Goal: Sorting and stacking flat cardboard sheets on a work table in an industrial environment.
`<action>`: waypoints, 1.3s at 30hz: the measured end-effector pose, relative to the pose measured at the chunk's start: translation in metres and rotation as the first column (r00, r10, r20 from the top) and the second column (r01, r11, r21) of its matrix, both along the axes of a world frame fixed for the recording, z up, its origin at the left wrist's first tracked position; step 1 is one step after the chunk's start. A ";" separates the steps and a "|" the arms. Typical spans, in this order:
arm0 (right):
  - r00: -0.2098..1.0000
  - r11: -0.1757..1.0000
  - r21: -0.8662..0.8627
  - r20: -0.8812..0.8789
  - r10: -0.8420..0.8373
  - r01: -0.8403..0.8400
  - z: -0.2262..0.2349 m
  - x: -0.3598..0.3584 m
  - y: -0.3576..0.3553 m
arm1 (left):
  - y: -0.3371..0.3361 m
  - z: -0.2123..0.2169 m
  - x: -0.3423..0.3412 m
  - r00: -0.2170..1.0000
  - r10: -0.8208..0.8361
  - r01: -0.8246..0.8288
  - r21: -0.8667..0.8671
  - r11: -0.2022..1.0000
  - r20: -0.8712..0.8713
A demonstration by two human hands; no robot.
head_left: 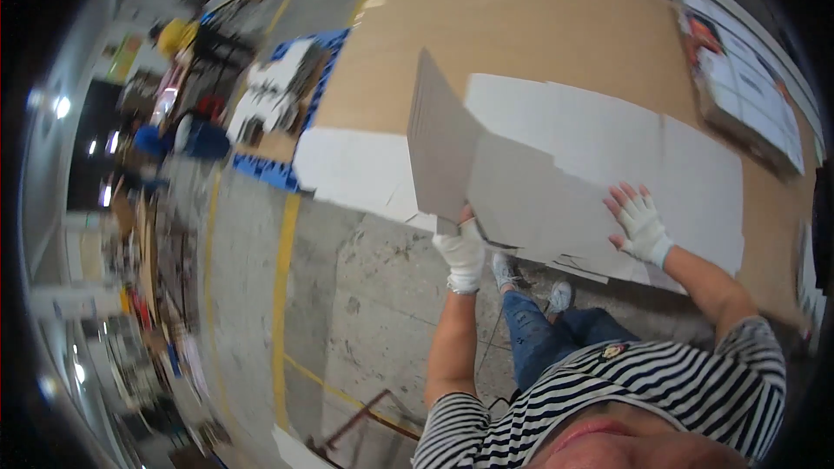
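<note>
My left hand (462, 254), in a white fingerless glove, grips the near lower edge of a raised grey-white cardboard panel (441, 139). The panel stands upright and casts a shadow on the white cardboard sheet (599, 139) beside it. Whether panel and sheet are one folded piece, I cannot tell. My right hand (643, 224), gloved the same way with bare fingertips, lies on the sheet with its fingers spread. Beneath both is a wide brown cardboard surface (521, 17), and more white board (356, 161) shows left of the raised panel.
A stack of printed flat cartons (747, 87) lies at the far right. To the left, a blue pallet (266, 172) bears white cut pieces. Yellow lines (285, 278) mark the concrete floor. A metal frame (356, 421) stands low near my left. Other people (182, 39) are farther off.
</note>
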State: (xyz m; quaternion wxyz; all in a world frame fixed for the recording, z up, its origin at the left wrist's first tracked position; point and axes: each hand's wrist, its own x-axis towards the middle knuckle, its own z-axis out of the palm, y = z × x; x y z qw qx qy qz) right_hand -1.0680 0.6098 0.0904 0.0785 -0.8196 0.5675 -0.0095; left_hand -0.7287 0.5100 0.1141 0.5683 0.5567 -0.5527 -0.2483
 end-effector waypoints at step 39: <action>0.997 0.998 -0.040 0.072 -0.042 0.045 -0.002 -0.026 0.021 | -0.037 -0.042 0.041 0.857 0.021 0.150 0.289 0.946 -0.515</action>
